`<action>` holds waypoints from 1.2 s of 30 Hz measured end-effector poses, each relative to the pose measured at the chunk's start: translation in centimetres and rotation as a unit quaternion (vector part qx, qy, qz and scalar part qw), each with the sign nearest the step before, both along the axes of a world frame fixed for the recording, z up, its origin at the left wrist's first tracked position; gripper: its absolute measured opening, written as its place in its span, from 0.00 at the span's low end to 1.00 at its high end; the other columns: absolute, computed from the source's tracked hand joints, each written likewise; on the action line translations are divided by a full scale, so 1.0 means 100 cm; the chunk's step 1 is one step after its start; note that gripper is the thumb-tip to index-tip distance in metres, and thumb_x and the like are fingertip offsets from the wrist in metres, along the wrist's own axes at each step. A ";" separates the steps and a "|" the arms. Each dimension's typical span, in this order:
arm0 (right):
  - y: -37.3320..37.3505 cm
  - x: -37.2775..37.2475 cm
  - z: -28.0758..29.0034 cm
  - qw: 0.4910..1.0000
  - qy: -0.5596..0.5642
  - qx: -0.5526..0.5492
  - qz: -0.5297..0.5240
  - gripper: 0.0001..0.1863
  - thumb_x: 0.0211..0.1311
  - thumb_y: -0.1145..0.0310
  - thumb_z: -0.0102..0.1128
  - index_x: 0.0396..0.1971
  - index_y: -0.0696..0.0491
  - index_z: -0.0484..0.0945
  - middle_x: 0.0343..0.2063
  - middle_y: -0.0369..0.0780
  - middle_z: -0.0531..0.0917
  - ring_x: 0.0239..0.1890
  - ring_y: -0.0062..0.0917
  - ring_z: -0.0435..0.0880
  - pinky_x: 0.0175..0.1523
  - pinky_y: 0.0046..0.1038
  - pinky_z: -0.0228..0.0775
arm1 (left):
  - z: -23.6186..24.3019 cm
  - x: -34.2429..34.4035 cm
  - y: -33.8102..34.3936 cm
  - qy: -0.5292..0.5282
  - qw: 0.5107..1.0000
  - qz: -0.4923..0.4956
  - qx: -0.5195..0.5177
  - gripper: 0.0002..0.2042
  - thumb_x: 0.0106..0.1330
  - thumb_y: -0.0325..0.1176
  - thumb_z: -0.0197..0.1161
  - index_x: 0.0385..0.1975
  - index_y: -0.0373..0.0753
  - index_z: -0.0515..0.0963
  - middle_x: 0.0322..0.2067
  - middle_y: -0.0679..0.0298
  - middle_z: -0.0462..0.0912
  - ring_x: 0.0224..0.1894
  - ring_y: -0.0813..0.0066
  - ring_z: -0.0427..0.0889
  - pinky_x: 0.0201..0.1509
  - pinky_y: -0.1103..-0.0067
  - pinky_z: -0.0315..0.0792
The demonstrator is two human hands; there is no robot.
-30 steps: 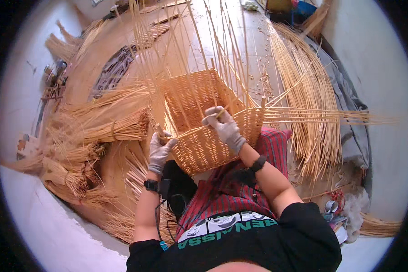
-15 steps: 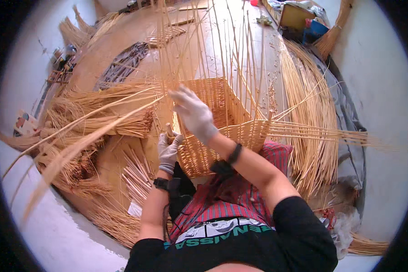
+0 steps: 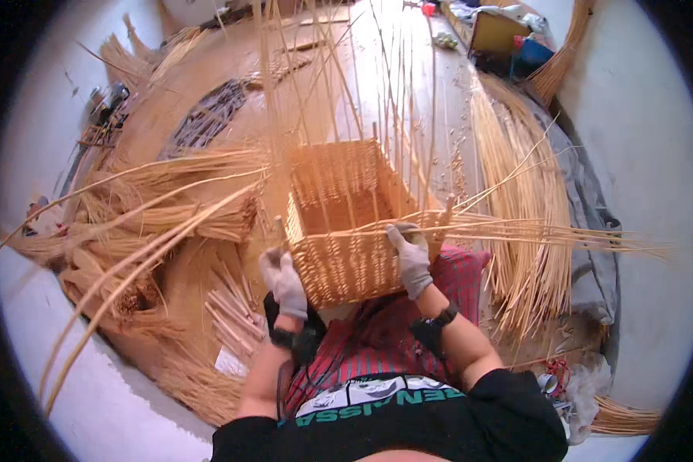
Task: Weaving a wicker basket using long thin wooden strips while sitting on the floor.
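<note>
A half-woven wicker basket [image 3: 346, 269], rectangular, rests in front of my lap with long upright stakes rising from its walls. My left hand [image 3: 285, 283], in a pale work glove, grips the basket's near left corner, beside a short thick corner post [image 3: 280, 228]. My right hand [image 3: 410, 258], gloved too, closes on the near rim toward the right, with its thumb and fingers at the weaving rods there. Several long willow rods [image 3: 554, 231] stick out to the right from the near wall. Others [image 3: 154, 254] sweep out leftward from the far left side.
Bundles of cut willow [image 3: 223, 219] lie on the floor to the left, with short peeled sticks [image 3: 235, 312] nearer me. A wide heap of long rods [image 3: 516, 215] lies along the right on a grey sheet [image 3: 593, 223]. A blue container [image 3: 537, 52] stands at the far right.
My right hand has come down from above the left part of the basket to its near rim at the right. The left hand has slid slightly lower, and the left-hand rods have swung.
</note>
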State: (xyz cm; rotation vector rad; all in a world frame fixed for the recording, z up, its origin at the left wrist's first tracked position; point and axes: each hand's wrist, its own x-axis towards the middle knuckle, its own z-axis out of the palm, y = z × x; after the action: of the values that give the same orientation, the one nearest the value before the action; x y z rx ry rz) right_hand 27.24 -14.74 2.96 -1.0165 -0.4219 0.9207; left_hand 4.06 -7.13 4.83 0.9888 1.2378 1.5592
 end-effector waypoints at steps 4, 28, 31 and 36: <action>-0.009 0.012 0.012 0.997 0.001 0.030 -0.069 0.07 0.65 0.76 0.64 0.38 0.49 0.75 0.34 0.34 0.85 0.37 0.18 0.83 0.43 0.22 0.77 | 0.021 0.038 0.006 0.209 0.941 -0.185 0.190 0.07 0.71 0.30 0.56 0.44 0.36 0.74 0.43 0.57 0.80 0.43 0.70 0.82 0.49 0.73 0.76; -0.029 0.074 0.033 0.983 -0.108 -0.107 -0.101 0.09 0.66 0.76 0.63 0.42 0.50 0.74 0.38 0.34 0.83 0.38 0.18 0.81 0.46 0.23 0.76 | 0.040 0.140 0.001 0.443 0.825 -0.349 0.045 0.14 0.69 0.42 0.60 0.48 0.44 0.78 0.44 0.53 0.84 0.46 0.52 0.83 0.49 0.65 0.76; 0.029 0.072 0.071 0.841 -0.514 0.101 -0.138 0.21 0.63 0.85 0.56 0.55 0.53 0.74 0.42 0.39 0.83 0.43 0.21 0.82 0.49 0.23 0.76 | 0.039 0.155 0.006 0.460 0.820 -0.335 -0.062 0.18 0.69 0.51 0.58 0.41 0.43 0.82 0.37 0.53 0.85 0.42 0.50 0.84 0.47 0.61 0.75; 0.064 0.096 0.093 0.882 -0.448 0.132 -0.058 0.27 0.62 0.86 0.49 0.62 0.55 0.65 0.53 0.41 0.78 0.42 0.25 0.83 0.49 0.25 0.77 | 0.040 0.157 0.003 0.403 0.869 -0.274 -0.084 0.15 0.69 0.47 0.63 0.30 0.40 0.80 0.21 0.57 0.80 0.29 0.67 0.83 0.34 0.69 0.73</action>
State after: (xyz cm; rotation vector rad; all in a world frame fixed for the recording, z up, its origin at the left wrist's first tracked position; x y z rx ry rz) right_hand 36.81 -8.39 12.24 -1.1564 -1.2121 0.2127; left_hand 19.79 -6.80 8.81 1.7778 1.4136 0.5633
